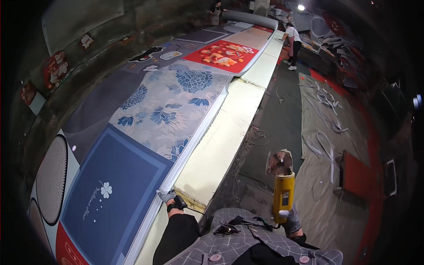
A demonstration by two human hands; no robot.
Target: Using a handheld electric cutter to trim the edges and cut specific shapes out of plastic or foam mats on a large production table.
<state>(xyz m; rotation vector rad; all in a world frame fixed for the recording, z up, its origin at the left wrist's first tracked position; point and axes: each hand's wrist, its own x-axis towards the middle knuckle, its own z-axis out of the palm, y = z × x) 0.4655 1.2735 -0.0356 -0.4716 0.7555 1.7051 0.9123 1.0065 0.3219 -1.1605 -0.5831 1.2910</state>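
Observation:
A long printed mat sheet (134,179) lies over a pale table (212,152), divided into panels of navy blue, blue flowers, red and grey. My left hand (167,196), in a grey glove, grips its white right-hand edge beside the navy panel; the fingertips are small and partly hidden. On my right, clear of the sheet, my gloved right hand (291,220) is wrapped round the lower end of a yellow electric cloth cutter (283,194). Its metal blade head (280,163) points away from me.
A rolled end of sheet (251,18) lies at the table's far end, with one person (216,13) behind it and another (292,44) at the right side. Cables (254,139), white offcut strips (327,150) and a reddish-brown board (356,176) lie on the floor at right.

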